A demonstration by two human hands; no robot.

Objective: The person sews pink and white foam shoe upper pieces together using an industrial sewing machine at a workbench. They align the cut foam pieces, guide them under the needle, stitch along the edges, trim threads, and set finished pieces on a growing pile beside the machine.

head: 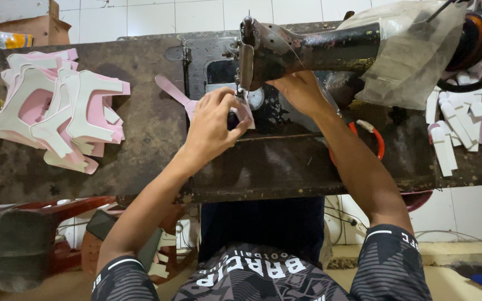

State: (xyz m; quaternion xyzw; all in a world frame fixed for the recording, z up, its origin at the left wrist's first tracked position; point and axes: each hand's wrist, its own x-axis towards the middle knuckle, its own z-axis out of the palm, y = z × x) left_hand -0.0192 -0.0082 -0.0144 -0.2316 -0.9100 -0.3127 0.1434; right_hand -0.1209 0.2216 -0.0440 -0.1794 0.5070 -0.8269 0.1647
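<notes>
My left hand (214, 124) pinches a pink cut piece (177, 95) against the bed of an old black sewing machine (308, 53), right beside the needle. One long pink strap of the piece sticks out up and to the left. My right hand (299, 92) reaches under the machine's arm, just behind the needle area, fingers resting on the piece or the bed; I cannot tell which. The machine stands on a worn dark table (140, 161).
A pile of pink and white cut shoe-upper pieces (59, 114) lies at the table's left. Several white and pink strips (464, 122) lie at the right. A clear plastic sheet (414, 53) drapes the machine's right end. Red scissor handles (376, 139) lie near my right forearm.
</notes>
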